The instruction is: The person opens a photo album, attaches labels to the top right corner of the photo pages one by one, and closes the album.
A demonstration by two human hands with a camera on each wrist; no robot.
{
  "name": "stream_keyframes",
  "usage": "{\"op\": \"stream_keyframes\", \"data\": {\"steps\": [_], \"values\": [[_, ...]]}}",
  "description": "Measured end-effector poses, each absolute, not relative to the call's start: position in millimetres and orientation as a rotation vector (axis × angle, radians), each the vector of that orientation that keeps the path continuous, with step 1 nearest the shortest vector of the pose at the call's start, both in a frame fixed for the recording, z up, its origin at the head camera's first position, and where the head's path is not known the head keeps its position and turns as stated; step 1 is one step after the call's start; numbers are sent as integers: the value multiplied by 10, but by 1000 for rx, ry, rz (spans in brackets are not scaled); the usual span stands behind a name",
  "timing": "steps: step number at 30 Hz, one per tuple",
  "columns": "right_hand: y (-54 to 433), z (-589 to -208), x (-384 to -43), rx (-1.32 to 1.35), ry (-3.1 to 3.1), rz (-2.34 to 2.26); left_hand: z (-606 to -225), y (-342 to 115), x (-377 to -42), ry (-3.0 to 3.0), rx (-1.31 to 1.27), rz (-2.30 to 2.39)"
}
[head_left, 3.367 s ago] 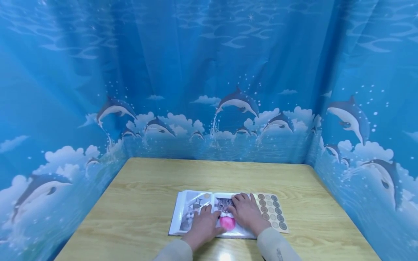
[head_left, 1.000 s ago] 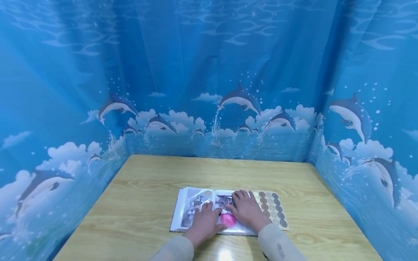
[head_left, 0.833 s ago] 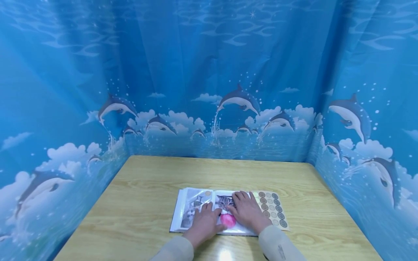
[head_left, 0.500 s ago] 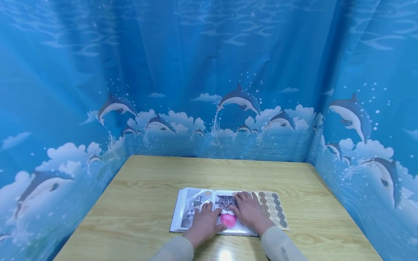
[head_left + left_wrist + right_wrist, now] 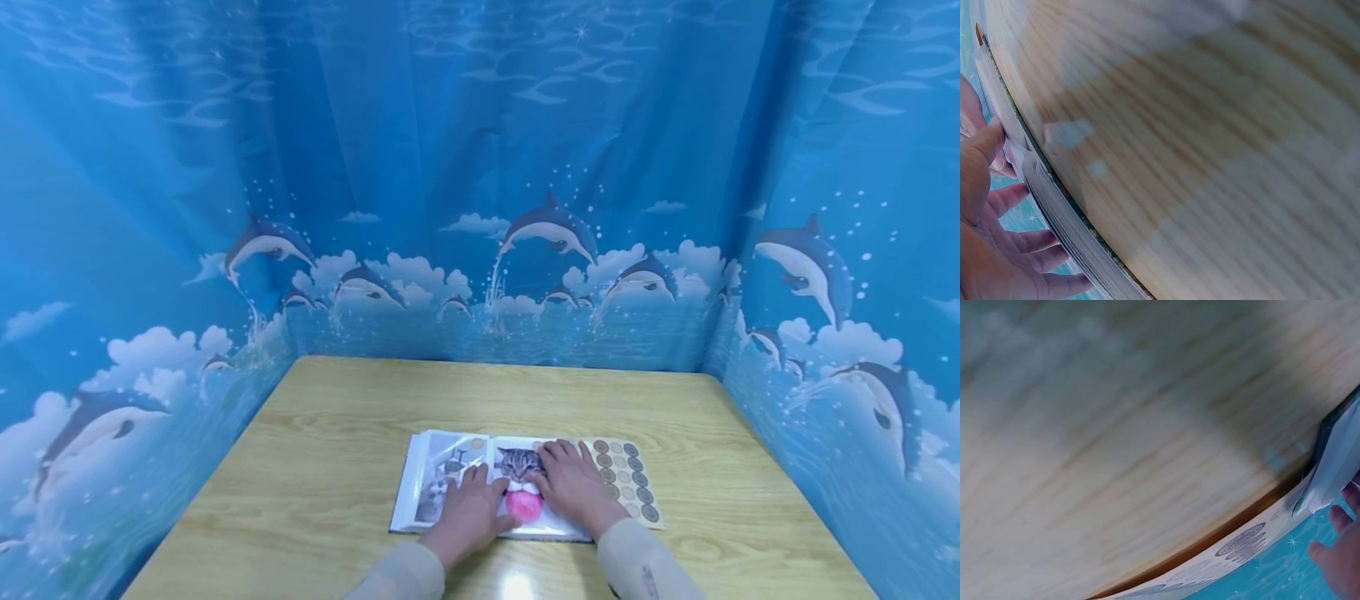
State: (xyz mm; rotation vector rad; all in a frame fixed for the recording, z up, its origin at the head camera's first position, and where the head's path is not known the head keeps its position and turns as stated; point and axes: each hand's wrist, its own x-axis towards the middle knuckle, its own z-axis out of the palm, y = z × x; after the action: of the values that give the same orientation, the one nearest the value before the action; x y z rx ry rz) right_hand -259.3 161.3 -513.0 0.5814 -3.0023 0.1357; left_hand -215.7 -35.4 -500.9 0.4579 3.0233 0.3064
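Note:
A photo album (image 5: 408, 492) lies open on the wooden table, its pages under shiny clear film. The left page carries a greyish picture with a round tan sticker (image 5: 477, 444). On the right page is a cat picture (image 5: 517, 464) with a pink ball shape. My left hand (image 5: 468, 512) rests with spread fingers across the lower middle of the album; the left wrist view shows those fingers (image 5: 1038, 240) along the page stack. My right hand (image 5: 573, 483) lies on the right page, fingers extended, thumb beside the cat. A sticker sheet (image 5: 624, 483) with round stickers sits partly under it.
The wooden table (image 5: 360, 408) extends around the album on all sides. Blue curtains (image 5: 420, 167) printed with dolphins and clouds enclose its back and both sides. Light glares off the table's front edge area.
My right hand has slid slightly right and towards me, uncovering more of the cat picture and a round spot at the page top. My left hand stays in place on the album.

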Motion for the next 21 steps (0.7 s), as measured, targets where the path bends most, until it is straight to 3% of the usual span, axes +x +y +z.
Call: {"op": "stream_keyframes", "data": {"steps": [21], "values": [[1589, -5106, -2567, 568, -3016, 158, -4999, -360, -2154, 3016, 446, 301]]}}
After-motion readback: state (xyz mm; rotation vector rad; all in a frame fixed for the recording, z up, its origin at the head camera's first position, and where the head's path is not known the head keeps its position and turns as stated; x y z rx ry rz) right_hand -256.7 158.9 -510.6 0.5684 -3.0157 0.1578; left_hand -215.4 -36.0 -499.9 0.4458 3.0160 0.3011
